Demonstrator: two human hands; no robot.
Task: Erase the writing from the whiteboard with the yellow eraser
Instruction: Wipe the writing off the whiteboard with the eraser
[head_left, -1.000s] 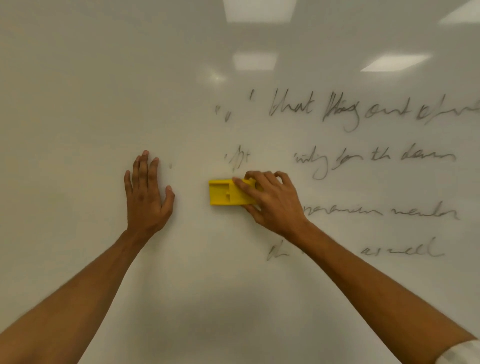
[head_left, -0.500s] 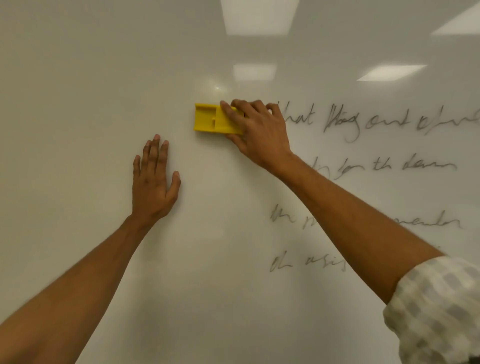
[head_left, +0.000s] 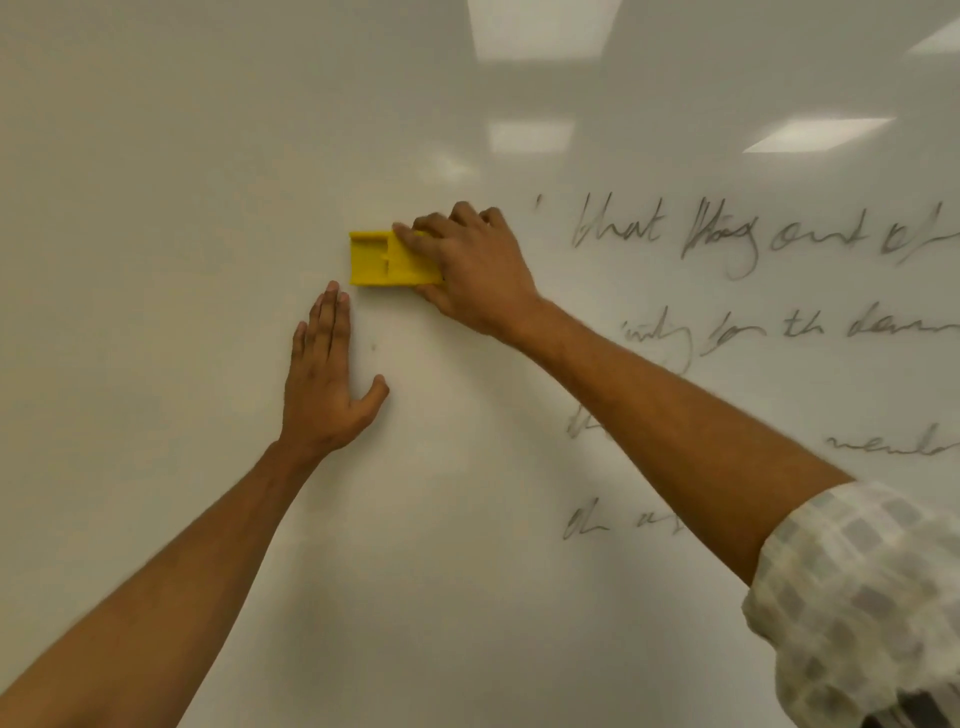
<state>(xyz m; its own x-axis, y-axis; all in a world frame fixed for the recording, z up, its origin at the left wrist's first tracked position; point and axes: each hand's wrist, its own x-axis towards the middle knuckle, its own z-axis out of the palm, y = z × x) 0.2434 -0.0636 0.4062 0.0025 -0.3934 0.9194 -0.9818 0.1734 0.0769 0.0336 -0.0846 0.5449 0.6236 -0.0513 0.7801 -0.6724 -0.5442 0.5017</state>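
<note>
The whiteboard (head_left: 182, 208) fills the whole view. My right hand (head_left: 475, 273) presses the yellow eraser (head_left: 379, 259) flat against it at centre, fingers over the eraser's right half. Just below and left of the eraser, my left hand (head_left: 324, 384) lies flat on the board, fingers together and pointing up, holding nothing. Several lines of dark handwriting (head_left: 727, 239) remain on the right part of the board; my right forearm hides parts of the lower lines. The board left of the eraser is wiped white.
Ceiling lights reflect as pale rectangles in the board (head_left: 540, 31) at the top and upper right. A tiny dark speck (head_left: 373, 347) sits on the board beside my left hand. My checked sleeve (head_left: 857, 597) fills the lower right corner.
My right hand swept the eraser up from the second line to the top line, wiping the marks at the left ends of those lines, then drifted slightly down and left. My left hand stayed flat.
</note>
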